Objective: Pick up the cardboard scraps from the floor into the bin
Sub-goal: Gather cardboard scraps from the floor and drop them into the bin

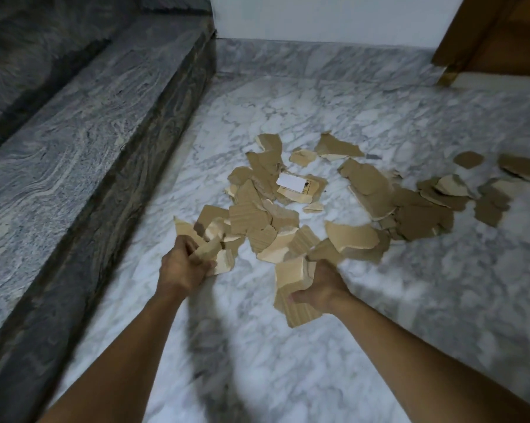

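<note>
Cardboard scraps (pixel 276 215): most lie in a loose heap on the marble floor (pixel 410 315), approx mid-frame. A second spread (pixel 434 209) trails off to the right, and a couple of outlying pcs (pixel 520 167) sit near the right edge. One pc in the heap carries a white label (pixel 289 181).

Hands: left hand (pixel 184 267) is curled round a small bunch of pale torn pcs (pixel 217 257) at the near-left edge of the heap. Right hand (pixel 324 285) grips a bigger corrugated pc (pixel 294 297), poss. two stacked, at the near edge, w/ the thumb across its face. Whether the handfuls are clear of the floor or only just lifting is hard to call; the frame is blurred there.

Bin: not in view anywhere, so can't tell how much has gone in, if any.

Progress, my read: early. The floor load is big, dozens of pcs, vs. two handfuls in grip. Done, as far as shown: two handfuls gathered, none seen binned. Left to do: carry these to the bin, drop them, then prob. several more trips for the main heap, the right-side spread and the strays by the right edge. Small flakes round the label pc will likely need pinching up one by one at the end.

Surroundings: a grey granite step (pixel 89 132) runs along the left, near the heap but not touching it. A white wall (pixel 318 16) stands at the back. At top right is a wooden panel (pixel 495 35), door or furniture, can't tell which.
</note>
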